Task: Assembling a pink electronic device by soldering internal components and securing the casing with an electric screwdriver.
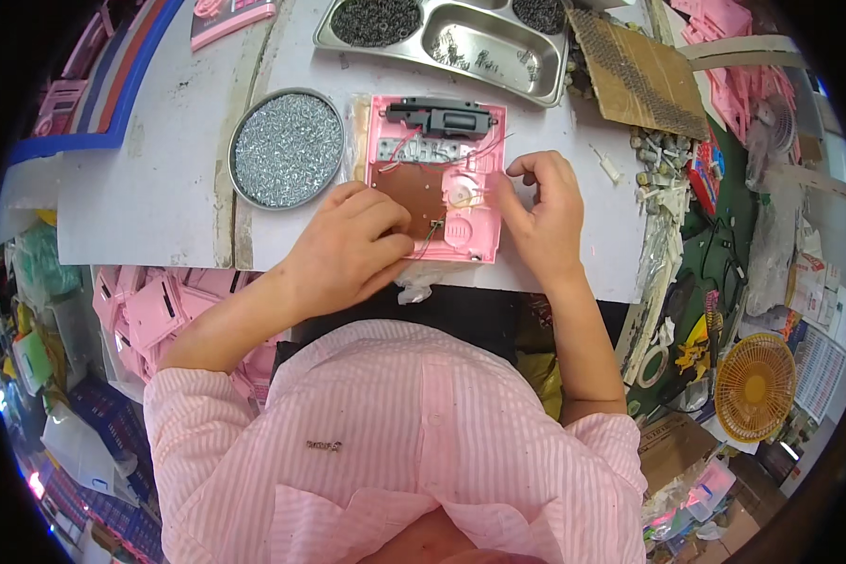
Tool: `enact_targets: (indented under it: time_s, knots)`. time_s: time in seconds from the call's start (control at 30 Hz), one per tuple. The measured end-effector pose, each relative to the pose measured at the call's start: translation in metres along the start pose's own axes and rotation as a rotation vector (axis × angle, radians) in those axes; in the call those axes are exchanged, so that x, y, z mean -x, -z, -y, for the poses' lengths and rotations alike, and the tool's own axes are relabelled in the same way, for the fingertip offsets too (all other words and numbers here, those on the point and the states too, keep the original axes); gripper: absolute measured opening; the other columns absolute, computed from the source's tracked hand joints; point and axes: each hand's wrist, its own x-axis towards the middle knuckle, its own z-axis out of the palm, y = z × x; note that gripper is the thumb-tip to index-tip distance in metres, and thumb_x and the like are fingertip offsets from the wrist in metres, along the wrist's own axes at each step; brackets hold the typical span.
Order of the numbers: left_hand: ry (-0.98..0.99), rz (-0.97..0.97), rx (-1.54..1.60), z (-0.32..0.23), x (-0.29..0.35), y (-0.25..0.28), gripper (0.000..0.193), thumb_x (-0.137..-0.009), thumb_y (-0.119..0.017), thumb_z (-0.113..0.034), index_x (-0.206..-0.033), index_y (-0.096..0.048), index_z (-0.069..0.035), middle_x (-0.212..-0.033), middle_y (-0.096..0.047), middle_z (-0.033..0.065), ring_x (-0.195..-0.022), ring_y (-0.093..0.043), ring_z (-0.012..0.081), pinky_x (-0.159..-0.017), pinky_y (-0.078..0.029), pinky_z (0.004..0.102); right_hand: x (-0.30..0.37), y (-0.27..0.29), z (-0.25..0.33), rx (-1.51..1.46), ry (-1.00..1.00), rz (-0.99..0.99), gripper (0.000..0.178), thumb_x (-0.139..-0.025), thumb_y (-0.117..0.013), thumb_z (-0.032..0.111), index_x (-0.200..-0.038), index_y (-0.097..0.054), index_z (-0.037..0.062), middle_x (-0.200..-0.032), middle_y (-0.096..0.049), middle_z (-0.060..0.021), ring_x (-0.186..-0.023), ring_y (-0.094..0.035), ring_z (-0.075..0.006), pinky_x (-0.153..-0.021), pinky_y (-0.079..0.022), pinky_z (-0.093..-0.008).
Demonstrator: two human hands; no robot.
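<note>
A pink plastic casing (487,246) lies open in front of me. Inside it sit a brown circuit board (409,191), a black slotted module (442,118), a grey metal strip (418,150) and a pale round part (461,193). Thin red and dark wires run across it. My left hand (352,246) is closed at the casing's left side, its curled fingertips over the board's lower left part. My right hand (547,211) holds the casing's right edge, thumb against the wall and fingers bent; some fingertips are hidden.
A round dish of small silvery screws (288,148) stands left of the casing. Behind is a steel compartment tray (446,66) with dark small parts. Cardboard (639,75) and scattered metal parts lie at right. Pink casings (155,310) fill a container below the table's left edge.
</note>
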Motion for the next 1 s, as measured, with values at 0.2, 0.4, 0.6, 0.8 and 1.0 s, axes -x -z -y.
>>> enact_targets:
  time_s: [0.2, 0.4, 0.6, 0.8, 1.0]
  knots:
    - [-0.022, -0.094, -0.102, 0.015, 0.007, -0.001, 0.026, -0.069, -0.083, -0.019, -0.085, -0.065, -0.011, -0.098, -0.059, 0.0042, -0.095, -0.059, 0.0256, -0.094, -0.043, 0.0477, -0.007, -0.012, -0.003, 0.058, 0.058, 0.054, 0.017, -0.084, -0.071, 0.016, -0.084, -0.057, 0.0061, -0.076, -0.059, -0.0067, -0.075, -0.057, -0.0247, -0.065, -0.046, -0.0372]
    - [0.108, -0.051, -0.188, -0.004, 0.000, -0.010, 0.027, -0.069, -0.083, -0.022, -0.079, -0.061, -0.011, -0.090, -0.057, 0.0032, -0.089, -0.058, 0.0244, -0.091, -0.041, 0.0452, -0.012, -0.012, -0.005, 0.039, 0.053, 0.146, 0.019, -0.085, -0.069, 0.018, -0.081, -0.054, 0.0072, -0.067, -0.061, -0.0072, -0.062, -0.060, -0.0268, -0.055, -0.047, -0.0412]
    - [0.149, 0.062, -0.155, -0.005, 0.004, 0.004, 0.026, -0.070, -0.082, -0.022, -0.078, -0.060, -0.010, -0.088, -0.056, 0.0027, -0.090, -0.058, 0.0238, -0.088, -0.042, 0.0434, -0.036, 0.001, -0.016, 0.114, 0.197, 0.495, 0.019, -0.086, -0.067, 0.022, -0.084, -0.054, 0.0086, -0.062, -0.062, -0.0083, -0.059, -0.065, -0.0308, -0.053, -0.049, -0.0432]
    - [0.187, -0.158, -0.157, -0.019, -0.014, -0.007, 0.026, -0.073, -0.080, -0.017, -0.094, -0.067, -0.009, -0.086, -0.058, 0.0023, -0.083, -0.059, 0.0218, -0.081, -0.043, 0.0397, -0.024, -0.003, -0.010, 0.169, 0.171, 0.372, 0.016, -0.087, -0.066, 0.021, -0.083, -0.057, 0.0093, -0.062, -0.063, -0.0073, -0.055, -0.063, -0.0305, -0.053, -0.048, -0.0425]
    - [-0.087, -0.211, -0.016, -0.020, -0.009, -0.042, 0.033, -0.075, -0.074, -0.017, -0.106, -0.069, -0.009, -0.092, -0.063, 0.0024, -0.082, -0.062, 0.0194, -0.078, -0.046, 0.0371, -0.015, 0.007, 0.009, -0.270, 0.471, 0.324, 0.021, -0.082, -0.070, 0.016, -0.102, -0.071, 0.0108, -0.087, -0.068, -0.0044, -0.083, -0.060, -0.0264, -0.075, -0.049, -0.0380]
